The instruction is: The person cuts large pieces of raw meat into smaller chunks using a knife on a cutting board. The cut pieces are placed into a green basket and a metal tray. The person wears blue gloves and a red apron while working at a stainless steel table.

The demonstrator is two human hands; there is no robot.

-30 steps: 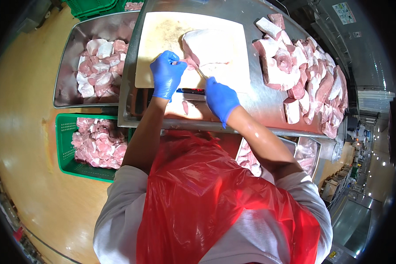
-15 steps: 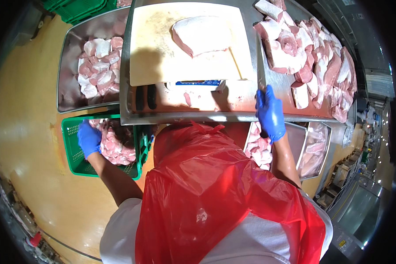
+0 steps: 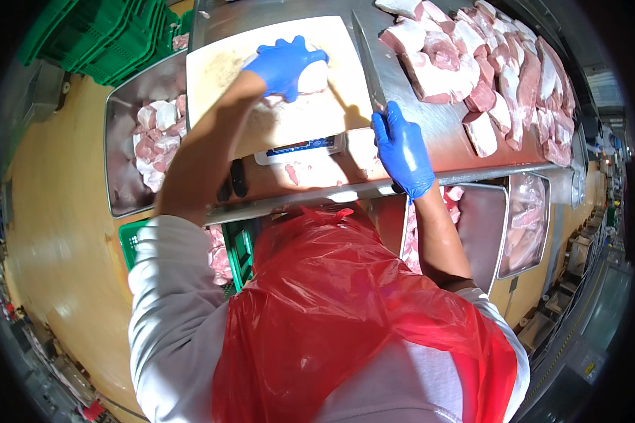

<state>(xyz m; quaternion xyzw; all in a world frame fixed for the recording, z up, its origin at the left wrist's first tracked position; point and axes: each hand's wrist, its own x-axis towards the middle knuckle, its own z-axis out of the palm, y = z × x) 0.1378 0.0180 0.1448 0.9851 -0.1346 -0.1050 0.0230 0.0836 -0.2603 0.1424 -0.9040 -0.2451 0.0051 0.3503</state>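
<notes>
My left hand (image 3: pixel 287 67), in a blue glove, lies with fingers spread over a slab of raw meat (image 3: pixel 313 79) and mostly covers it. The slab rests on a pale cutting board (image 3: pixel 212 63). My right hand (image 3: pixel 405 149), also gloved in blue, is wrapped round the handle of a long knife (image 3: pixel 368 60). Its blade points away from me, just right of the board. Under the board's near edge, part of a scale with a blue panel (image 3: pixel 303 146) shows.
Many raw meat pieces (image 3: pixel 515 84) are heaped at the right of the steel table (image 3: pixel 289 199). Cut chunks fill part of a metal tub (image 3: pixel 123 176) at left. A green crate (image 3: pixel 243 247) sits below, with stacked green crates (image 3: pixel 113 35) behind. Metal trays (image 3: pixel 483 229) stand lower right.
My left hand has left the green crate at lower left and come up onto the meat slab. My right hand, still holding the knife, has shifted left toward the board.
</notes>
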